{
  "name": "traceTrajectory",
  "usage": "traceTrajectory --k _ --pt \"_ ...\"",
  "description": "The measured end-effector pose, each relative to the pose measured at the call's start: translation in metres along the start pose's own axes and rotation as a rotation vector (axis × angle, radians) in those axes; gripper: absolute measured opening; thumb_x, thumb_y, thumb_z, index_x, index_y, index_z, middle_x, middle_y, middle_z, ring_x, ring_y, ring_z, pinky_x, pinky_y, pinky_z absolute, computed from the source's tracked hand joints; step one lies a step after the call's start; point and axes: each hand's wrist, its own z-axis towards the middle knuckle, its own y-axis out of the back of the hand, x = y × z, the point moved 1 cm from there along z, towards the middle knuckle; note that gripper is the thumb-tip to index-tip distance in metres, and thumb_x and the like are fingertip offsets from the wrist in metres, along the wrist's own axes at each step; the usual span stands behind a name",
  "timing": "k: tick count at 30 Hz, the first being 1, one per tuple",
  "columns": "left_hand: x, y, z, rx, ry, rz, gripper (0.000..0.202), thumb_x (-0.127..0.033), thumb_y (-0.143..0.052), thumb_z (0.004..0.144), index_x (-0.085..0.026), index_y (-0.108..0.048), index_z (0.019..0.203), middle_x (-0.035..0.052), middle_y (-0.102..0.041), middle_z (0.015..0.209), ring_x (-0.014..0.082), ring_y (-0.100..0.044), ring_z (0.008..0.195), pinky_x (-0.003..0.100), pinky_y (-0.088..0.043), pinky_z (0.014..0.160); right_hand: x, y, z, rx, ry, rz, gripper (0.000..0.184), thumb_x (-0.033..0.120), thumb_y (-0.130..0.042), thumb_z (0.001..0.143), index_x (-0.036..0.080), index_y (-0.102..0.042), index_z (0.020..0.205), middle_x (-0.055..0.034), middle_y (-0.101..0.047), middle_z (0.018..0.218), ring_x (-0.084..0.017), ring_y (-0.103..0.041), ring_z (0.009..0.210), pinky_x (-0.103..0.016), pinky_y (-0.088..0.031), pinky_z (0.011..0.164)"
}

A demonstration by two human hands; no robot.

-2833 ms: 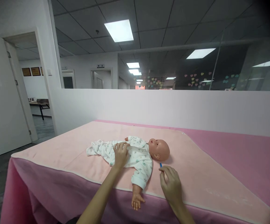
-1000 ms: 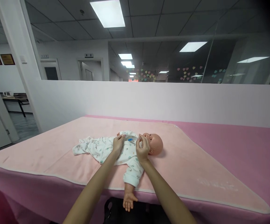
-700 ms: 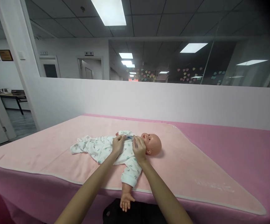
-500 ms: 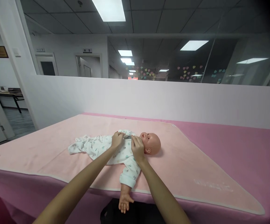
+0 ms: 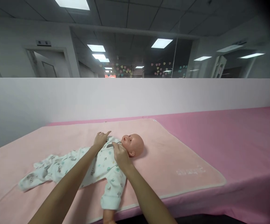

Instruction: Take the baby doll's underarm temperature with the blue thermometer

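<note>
A baby doll lies on its back on a light pink blanket, head to the right. It wears a white printed garment. My left hand sits on the doll's far shoulder, fingers curled into the cloth and one finger sticking out. My right hand is at the chest just below the chin, its fingers closed on the collar edge. A small grey strip shows between the two hands at the neckline. The doll's near sleeve reaches toward the table's front edge.
The blanket lies on a darker pink table cover that runs off to the right. A low white partition wall stands behind the table, with glass and a dim office beyond. The front table edge is close to my arms.
My view has swung right and closer to the doll. The blue-tipped stick that my right hand carried to the neckline is no longer visible. Both hands stay at the collar.
</note>
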Motion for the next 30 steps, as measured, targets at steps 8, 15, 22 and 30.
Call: traceTrajectory --k 8,15,22,30 --pt "-0.027 0.039 -0.031 -0.357 0.067 0.018 0.017 -0.023 -0.041 0.075 -0.021 -0.058 0.076 0.0089 -0.056 0.081 0.0236 -0.046 0.087 0.038 -0.028 0.084 0.003 -0.011 -0.003 -0.053 -0.083 0.124 0.027 0.007 -0.031 0.081 0.016 -0.054 0.093 -0.0051 -0.062 0.081 -0.015 -0.056 0.076 -0.026 -0.047 0.07" --pt "-0.037 0.048 -0.053 -0.264 0.241 -0.048 0.02 -0.011 -0.043 0.068 -0.02 -0.052 0.083 0.0046 -0.058 0.078 0.0201 -0.051 0.078 0.032 -0.034 0.075 0.008 -0.005 -0.002 -0.119 -0.124 0.243 0.026 0.013 -0.033 0.083 0.016 -0.057 0.09 -0.0057 -0.064 0.081 -0.016 -0.058 0.076 -0.028 -0.047 0.069" --pt "-0.044 0.054 -0.067 -0.31 0.261 -0.117 0.037 -0.008 -0.042 0.064 -0.02 -0.049 0.098 0.0045 -0.059 0.094 0.021 -0.051 0.087 0.031 -0.033 0.08 0.006 -0.003 -0.002 -0.111 -0.107 0.27 0.027 0.011 -0.034 0.081 0.016 -0.06 0.086 -0.0049 -0.065 0.082 -0.015 -0.058 0.078 -0.028 -0.046 0.073" --pt "-0.043 0.054 -0.077 -0.34 0.197 -0.235 0.039 -0.007 -0.041 0.062 -0.02 -0.051 0.098 0.0034 -0.058 0.099 0.0208 -0.049 0.095 0.032 -0.033 0.086 0.004 -0.005 -0.001 -0.053 -0.094 0.264 0.031 0.008 -0.033 0.077 0.012 -0.053 0.101 -0.0092 -0.059 0.101 -0.016 -0.052 0.095 -0.03 -0.041 0.085"
